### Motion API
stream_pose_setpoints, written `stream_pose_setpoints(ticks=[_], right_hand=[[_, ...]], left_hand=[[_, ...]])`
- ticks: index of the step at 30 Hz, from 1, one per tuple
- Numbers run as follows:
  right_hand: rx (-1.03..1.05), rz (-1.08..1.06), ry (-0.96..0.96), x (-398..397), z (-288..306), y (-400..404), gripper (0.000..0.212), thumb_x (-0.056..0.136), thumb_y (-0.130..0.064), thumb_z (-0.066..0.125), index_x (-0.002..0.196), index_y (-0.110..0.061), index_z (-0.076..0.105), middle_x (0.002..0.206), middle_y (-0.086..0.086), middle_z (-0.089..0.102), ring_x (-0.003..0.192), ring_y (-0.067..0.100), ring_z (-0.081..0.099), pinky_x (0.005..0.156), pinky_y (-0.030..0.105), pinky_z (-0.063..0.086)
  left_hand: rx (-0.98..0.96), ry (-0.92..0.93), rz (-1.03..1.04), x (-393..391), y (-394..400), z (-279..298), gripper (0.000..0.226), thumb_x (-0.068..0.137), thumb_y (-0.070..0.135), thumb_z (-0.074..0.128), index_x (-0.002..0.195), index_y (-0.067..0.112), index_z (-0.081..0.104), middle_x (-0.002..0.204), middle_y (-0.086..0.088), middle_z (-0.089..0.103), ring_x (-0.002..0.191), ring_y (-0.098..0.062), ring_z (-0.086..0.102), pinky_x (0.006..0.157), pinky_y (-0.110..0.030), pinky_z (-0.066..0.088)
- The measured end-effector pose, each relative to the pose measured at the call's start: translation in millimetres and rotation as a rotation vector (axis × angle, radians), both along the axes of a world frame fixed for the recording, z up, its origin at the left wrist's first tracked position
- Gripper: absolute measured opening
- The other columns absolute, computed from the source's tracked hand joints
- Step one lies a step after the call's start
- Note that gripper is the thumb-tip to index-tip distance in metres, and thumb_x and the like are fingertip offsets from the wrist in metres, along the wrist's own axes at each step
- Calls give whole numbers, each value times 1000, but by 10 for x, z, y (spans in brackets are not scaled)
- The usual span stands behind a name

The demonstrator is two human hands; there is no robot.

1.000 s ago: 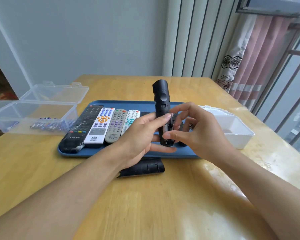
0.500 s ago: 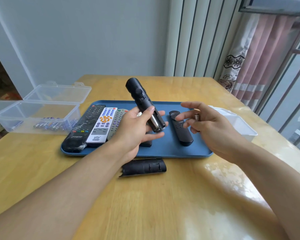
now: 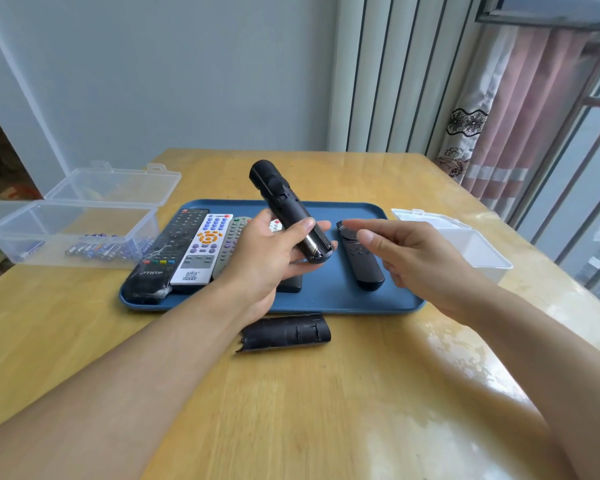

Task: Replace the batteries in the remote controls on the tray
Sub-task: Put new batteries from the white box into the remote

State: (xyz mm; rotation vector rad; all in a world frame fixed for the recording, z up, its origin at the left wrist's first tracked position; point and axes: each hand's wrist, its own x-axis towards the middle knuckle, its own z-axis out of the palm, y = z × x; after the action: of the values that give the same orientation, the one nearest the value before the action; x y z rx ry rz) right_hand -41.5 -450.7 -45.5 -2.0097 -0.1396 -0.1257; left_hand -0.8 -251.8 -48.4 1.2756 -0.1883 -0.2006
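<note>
Right hand (image 3: pixel 420 251) has come off the remote (image 3: pixel 290 211) since a second ago, fingers loose; can't tell if it carries a battery, though one still shows in the open bay, so removal looks half done. Left hand (image 3: pixel 274 254) grips the remote above the tray (image 3: pixel 326 299), long axis tilted, top far-left and up, bay end near-right. Cover (image 3: pixel 284 332) lies near the tray.

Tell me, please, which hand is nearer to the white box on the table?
Right. The right hand hovers just beside the white box, apart from it; the left hand grips the black remote over the tray, farther away.
</note>
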Motion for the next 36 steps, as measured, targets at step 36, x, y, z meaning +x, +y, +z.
stream_pose_setpoints(ticks=[36], right_hand=[[44,40,-277,-37,-20,75,3,105,-23,47,106,-20,48,105,-11,76,96,26,64,72,33,42]], left_hand=[[-46,82,-36,-59,-9,3,18,104,11,53,119,4,60,105,-16,77,94,-28,77,70,-40,62]])
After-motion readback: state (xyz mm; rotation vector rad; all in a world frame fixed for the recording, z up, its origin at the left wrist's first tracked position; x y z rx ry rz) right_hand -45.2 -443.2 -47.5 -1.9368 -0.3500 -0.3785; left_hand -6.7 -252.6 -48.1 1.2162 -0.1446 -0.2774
